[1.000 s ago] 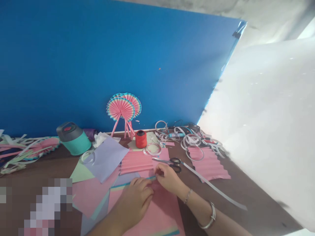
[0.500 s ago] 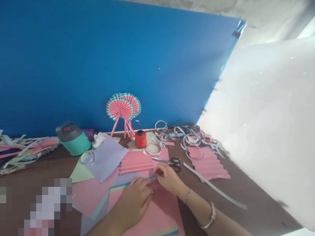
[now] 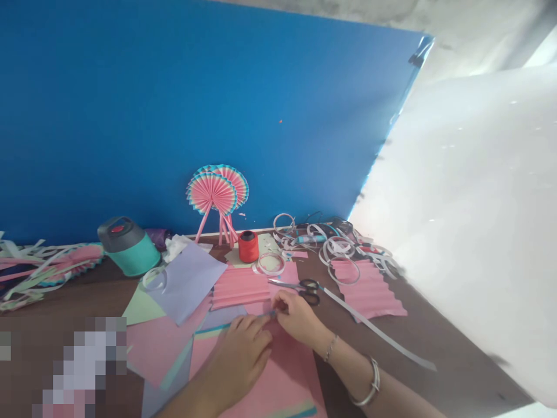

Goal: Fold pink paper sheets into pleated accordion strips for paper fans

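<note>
My left hand (image 3: 237, 360) lies palm-down on a pink paper sheet (image 3: 278, 377) with a blue-edged far border, fingers curled at that border. My right hand (image 3: 293, 316) pinches the same far edge of the sheet between thumb and fingers. Just beyond the hands lies a pleated pink paper (image 3: 241, 287), and black-handled scissors (image 3: 300, 286) rest right behind my right hand.
A red thread spool (image 3: 248, 246), tape rings (image 3: 270, 263), a lilac sheet (image 3: 187, 278), a teal jar (image 3: 128, 245), another pleated pink paper (image 3: 369, 290), a long white strip (image 3: 378, 334) and pink paper fans (image 3: 217, 194) against the blue backdrop (image 3: 174, 104) crowd the brown table (image 3: 435, 348).
Almost nothing differs. Both hands stay at the paper's far edge, with only slight finger shifts.
</note>
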Demonstrator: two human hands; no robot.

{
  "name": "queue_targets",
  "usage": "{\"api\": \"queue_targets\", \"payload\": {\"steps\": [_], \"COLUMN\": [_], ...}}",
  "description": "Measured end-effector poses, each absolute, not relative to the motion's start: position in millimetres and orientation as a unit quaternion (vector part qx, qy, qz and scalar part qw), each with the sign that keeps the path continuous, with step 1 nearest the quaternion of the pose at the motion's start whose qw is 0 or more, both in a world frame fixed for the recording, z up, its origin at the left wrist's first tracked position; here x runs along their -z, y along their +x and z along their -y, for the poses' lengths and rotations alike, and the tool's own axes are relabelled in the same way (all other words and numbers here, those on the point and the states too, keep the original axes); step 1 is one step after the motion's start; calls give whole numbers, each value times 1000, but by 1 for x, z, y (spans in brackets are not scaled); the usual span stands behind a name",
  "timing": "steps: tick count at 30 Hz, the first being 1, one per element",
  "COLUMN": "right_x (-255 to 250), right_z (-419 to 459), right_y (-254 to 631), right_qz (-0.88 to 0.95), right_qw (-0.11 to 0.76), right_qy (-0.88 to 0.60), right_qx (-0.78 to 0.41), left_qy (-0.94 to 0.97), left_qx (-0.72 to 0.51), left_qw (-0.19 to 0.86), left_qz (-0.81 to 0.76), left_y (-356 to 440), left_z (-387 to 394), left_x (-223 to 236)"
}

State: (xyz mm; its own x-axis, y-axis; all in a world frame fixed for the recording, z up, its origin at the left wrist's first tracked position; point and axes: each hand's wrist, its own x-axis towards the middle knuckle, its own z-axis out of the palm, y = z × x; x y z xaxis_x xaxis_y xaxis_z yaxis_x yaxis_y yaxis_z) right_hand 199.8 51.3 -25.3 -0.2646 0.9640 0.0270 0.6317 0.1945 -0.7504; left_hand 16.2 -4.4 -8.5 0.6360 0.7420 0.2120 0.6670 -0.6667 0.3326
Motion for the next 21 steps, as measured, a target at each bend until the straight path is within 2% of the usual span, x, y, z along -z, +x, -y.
{"api": "queue_targets", "payload": {"steps": [8, 15, 21], "right_x": [27, 15, 9], "right_z": [-49, -43, -46], "right_y": [200, 200, 207], "right_qz": [737, 756, 752], "right_qw": [237, 139, 109], "right_qy": [-560, -605, -619], "right_qx": [-295, -208, -196], "left_qy": [912, 911, 913], "left_qx": [-100, -98, -101], "left_qw": [65, 67, 57], "left_qz": [-392, -395, -390], "left_y": [21, 23, 22], "left_z": [6, 8, 8], "left_x": [6, 5, 6]}}
